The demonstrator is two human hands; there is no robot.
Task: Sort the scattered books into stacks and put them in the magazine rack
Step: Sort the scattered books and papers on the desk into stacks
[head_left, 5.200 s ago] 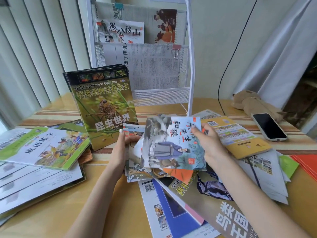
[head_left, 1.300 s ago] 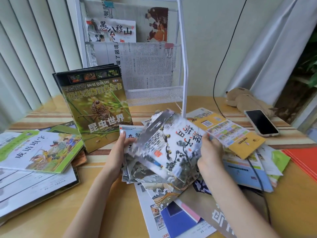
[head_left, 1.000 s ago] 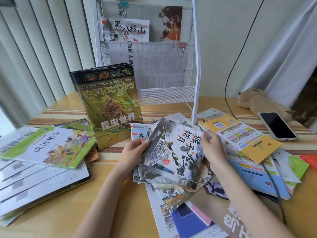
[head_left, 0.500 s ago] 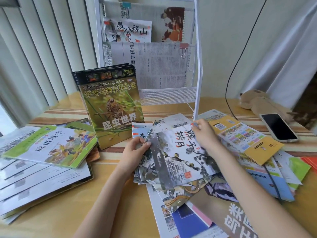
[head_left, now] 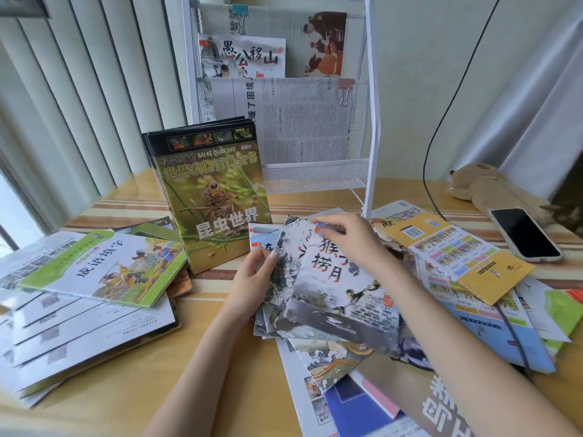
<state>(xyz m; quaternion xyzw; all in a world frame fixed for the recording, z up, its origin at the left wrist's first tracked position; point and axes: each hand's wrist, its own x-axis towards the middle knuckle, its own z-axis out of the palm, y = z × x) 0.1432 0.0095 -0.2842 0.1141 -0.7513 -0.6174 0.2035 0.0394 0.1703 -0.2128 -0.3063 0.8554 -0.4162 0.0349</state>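
A fan of thin grey picture books (head_left: 334, 298) lies at the table's middle. My left hand (head_left: 257, 272) pinches the fan's left edge. At the top edge of the uppermost book, my right hand (head_left: 350, 238) holds a corner. The white wire magazine rack (head_left: 370, 127) stands behind, with papers and a booklet in its pockets. A stack of green insect books (head_left: 211, 197) leans upright against the rack's left side. More loose books (head_left: 362, 389) spread beneath and to the right of the fan.
A flat pile of white and green books (head_left: 94, 279) covers the table's left. Yellow and blue booklets (head_left: 457, 253) lie at the right, next to a phone (head_left: 523, 233) and a plush toy (head_left: 482, 184). A black cable (head_left: 441, 121) hangs down the wall.
The top grey book was flipped over and laid face up on the fan. My right hand slid from its right side up to its top edge.
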